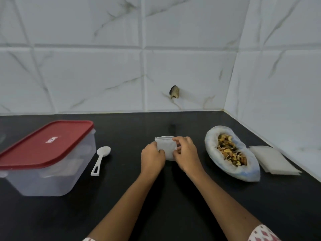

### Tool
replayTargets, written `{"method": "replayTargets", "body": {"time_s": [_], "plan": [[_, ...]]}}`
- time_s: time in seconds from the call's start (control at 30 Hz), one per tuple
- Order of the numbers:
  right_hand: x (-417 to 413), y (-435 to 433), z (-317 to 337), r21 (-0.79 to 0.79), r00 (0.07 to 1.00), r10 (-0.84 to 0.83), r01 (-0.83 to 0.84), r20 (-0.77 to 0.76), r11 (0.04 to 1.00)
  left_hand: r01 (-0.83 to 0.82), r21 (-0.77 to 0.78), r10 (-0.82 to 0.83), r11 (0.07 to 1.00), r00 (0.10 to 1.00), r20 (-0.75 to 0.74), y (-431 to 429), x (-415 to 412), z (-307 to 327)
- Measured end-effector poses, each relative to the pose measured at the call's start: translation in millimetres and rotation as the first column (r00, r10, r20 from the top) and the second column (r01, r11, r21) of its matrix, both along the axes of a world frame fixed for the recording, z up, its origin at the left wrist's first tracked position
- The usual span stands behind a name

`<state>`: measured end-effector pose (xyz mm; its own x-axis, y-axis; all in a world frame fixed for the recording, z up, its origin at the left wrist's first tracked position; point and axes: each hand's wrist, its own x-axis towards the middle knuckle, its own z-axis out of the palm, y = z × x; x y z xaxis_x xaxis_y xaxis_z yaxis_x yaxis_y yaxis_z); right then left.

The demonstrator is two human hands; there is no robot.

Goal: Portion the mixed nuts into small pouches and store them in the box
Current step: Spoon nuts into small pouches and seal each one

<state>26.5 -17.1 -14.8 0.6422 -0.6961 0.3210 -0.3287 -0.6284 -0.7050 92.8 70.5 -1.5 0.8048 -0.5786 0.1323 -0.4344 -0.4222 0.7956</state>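
Both hands are on one small clear pouch [165,147] mid-tabletop [156,197] — left hand [152,156] pinching its left edge, right hand [185,152] gripping the right side. Open bag of mixed nuts [231,152] sits just to the right, spare pouches [273,160] beside it. Red-lidded plastic box [46,159] is far left — lid on, white spoon [101,160] next to it.

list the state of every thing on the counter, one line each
box: closed, red lid on
spoon: lying beside the box, untouched
pouch: held at both side edges; contents cannot be told
left hand: pinches the pouch
right hand: pinches the pouch
bag of mixed nuts: open, rim rolled down, nuts showing
spare pouches: flat stack, untouched
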Motion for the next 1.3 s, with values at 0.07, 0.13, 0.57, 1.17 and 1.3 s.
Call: {"method": "replayTargets", "body": {"time_s": [0.07, 0.13, 0.57, 1.17, 1.3], "plan": [[1, -1, -2, -0.006, 0.999, 0.003, -0.003, -0.033, 1.0, -0.017, 0.028, 0.016, 0.999, 1.0, 0.008, 0, 1, -1], [2, -1, -3, -0.016, 0.998, 0.009, -0.01, -0.061, 1.0, -0.017, 0.048, 0.016, 0.999, 1.0, 0.02, 1, 1, -1], [1, 4, 3, -0.166, 0.993, -0.048, 0.029, -0.111, 0.986, -0.11, 0.327, 0.028, 0.939, 0.969, 0.247, 16, 3, 16], [94, 106, 25, 0.824, 0.932, 0.291, -0.335, 0.217, 0.458, -0.387, 0.168, 0.387, 0.907, 0.921, 0.037, 84, 52, 8], [92, 99, 25, 0.757, 0.951, 0.22, -0.308, 0.219, 0.576, -0.369, -0.105, 0.355, 0.923, 0.926, -0.131, 75, 38, 19]]}}
